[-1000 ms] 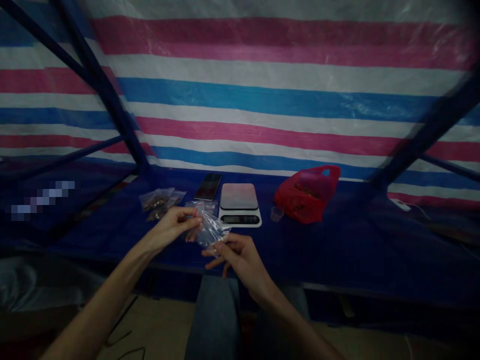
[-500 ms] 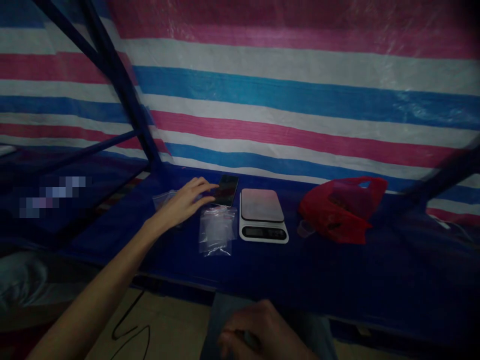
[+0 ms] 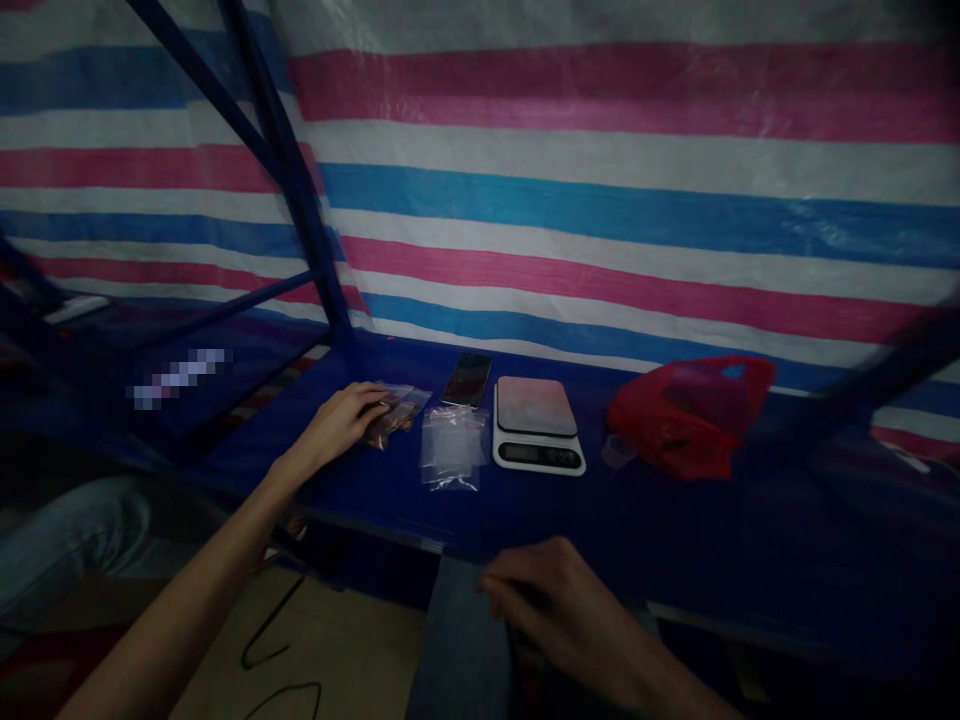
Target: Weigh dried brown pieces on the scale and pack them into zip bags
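Observation:
My left hand [image 3: 346,420] lies at the left side of a clear zip bag [image 3: 397,410] with small brown pieces inside, on the blue table [image 3: 360,500]. Its fingers are closed together over the bag's edge. To the right lie a stack of clear zip bags [image 3: 452,448], a dark phone [image 3: 466,380] behind them, and a white kitchen scale [image 3: 537,408] with nothing on its plate. My right hand [image 3: 551,595] hovers above my lap at the front edge, fingers curled and thumb drawn in. Whatever sits inside that grip is too dark to make out.
A red plastic bag [image 3: 690,420] stands right of the scale, with a small clear cup [image 3: 618,451] beside it. Blue metal posts [image 3: 300,180] rise at the left, before a striped sheet [image 3: 600,220]. Another person's knee [image 3: 97,525] shows at left.
My left hand has drawn back from beside the phone and closed on the filled zip bag. My right hand has risen toward the table edge. The view has shifted slightly left.

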`<action>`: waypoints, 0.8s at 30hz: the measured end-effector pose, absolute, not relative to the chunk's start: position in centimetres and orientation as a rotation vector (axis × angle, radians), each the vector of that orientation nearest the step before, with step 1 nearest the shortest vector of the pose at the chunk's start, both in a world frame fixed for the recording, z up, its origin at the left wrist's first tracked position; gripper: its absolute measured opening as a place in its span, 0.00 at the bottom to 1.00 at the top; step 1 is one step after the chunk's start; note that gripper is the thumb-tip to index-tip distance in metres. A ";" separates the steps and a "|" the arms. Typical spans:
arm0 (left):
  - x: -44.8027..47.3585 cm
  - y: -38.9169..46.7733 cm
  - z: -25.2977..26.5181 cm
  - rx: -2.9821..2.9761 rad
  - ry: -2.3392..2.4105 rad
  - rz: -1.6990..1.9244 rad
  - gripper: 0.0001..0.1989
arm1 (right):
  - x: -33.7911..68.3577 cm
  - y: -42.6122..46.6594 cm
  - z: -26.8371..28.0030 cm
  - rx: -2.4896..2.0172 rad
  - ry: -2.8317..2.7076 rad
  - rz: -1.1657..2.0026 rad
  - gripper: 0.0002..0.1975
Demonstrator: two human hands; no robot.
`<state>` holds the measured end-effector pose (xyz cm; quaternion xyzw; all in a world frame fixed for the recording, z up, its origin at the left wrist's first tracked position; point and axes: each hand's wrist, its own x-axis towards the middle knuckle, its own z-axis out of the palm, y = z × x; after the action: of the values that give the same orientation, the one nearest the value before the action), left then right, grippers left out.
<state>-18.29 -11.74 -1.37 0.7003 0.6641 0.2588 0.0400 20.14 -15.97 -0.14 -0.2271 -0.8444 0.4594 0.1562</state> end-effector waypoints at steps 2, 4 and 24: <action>-16.8 -11.6 0.6 2.129 2.027 1.019 0.22 | 20.1 -15.3 0.9 -0.647 -2.312 1.244 0.16; -14.2 -11.2 2.7 2.083 1.948 1.303 0.22 | 19.9 -13.7 2.1 -0.673 -2.100 1.197 0.13; 4.8 2.8 5.1 1.956 1.151 1.558 0.20 | 25.8 3.8 5.9 -0.699 -1.785 1.356 0.23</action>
<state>4.76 2.82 5.10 0.6972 0.4101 0.5554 0.1930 25.76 3.81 5.87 -0.2747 -0.7011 0.5326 0.3864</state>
